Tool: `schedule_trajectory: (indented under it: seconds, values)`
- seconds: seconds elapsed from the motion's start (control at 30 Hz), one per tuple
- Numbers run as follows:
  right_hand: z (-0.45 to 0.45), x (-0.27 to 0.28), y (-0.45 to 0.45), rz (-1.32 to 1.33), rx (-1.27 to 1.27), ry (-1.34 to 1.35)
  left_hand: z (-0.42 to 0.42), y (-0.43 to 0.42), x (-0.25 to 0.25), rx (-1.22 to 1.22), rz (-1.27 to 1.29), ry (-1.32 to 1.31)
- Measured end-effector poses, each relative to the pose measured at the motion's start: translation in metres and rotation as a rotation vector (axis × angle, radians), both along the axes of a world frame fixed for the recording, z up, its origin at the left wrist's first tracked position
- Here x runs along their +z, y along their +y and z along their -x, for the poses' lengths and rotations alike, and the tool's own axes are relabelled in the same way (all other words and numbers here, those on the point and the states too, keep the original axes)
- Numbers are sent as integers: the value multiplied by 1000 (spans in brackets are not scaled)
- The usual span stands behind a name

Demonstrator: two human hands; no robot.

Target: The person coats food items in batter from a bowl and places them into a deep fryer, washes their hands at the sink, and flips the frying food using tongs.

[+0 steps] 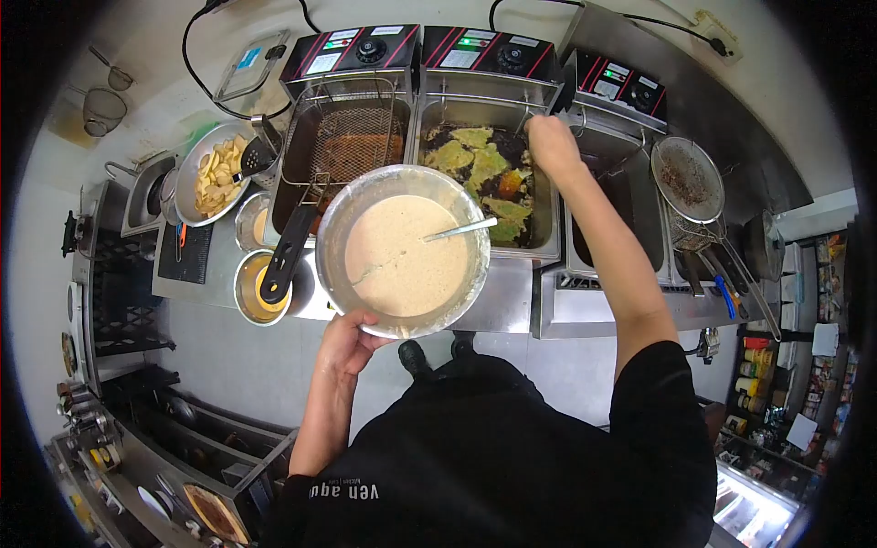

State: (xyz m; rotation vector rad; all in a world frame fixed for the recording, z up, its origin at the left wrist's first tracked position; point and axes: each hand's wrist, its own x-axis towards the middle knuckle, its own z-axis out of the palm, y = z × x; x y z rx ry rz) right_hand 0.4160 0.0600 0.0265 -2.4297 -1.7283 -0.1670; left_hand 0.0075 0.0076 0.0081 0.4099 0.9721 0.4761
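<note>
While the left hand (350,342) grips the near rim of a steel mixing bowl (473,260), its thumb up against the outer wall, the remaining fingers are tucked underneath, largely out of sight. The bowl hangs over the counter's front edge; its underside cannot be seen. Inside is thick, beige batter (402,265), smooth with a few streaks and small lumps, and smears of it coat the inner wall. A metal spoon (462,229) leans toward the bowl's right rim, its lower end sunk in the batter.

Beyond the bowl, to its right, flat, ragged green and golden pieces (475,164) float in dark oil in the middle fryer (539,252), whose near left corner the bowl hides. Farther from the bowl, the right hand (554,144) is at that fryer's far right corner, fingers curled; their tips are hidden, so I cannot tell whether they hold anything.
</note>
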Motion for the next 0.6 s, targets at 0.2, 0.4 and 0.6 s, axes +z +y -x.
schedule_trajectory:
  seconds: [0.2,0.4,0.6]
  values:
    - [25,50,-20,-73,37,19,-1,0,2,17,-2,18]
    - [41,67,-31,-76,82,46,-1,1,3,-5,3,-7]
    - [56,69,-36,-94,100,134,-1,0,-2,7,-6,-15]
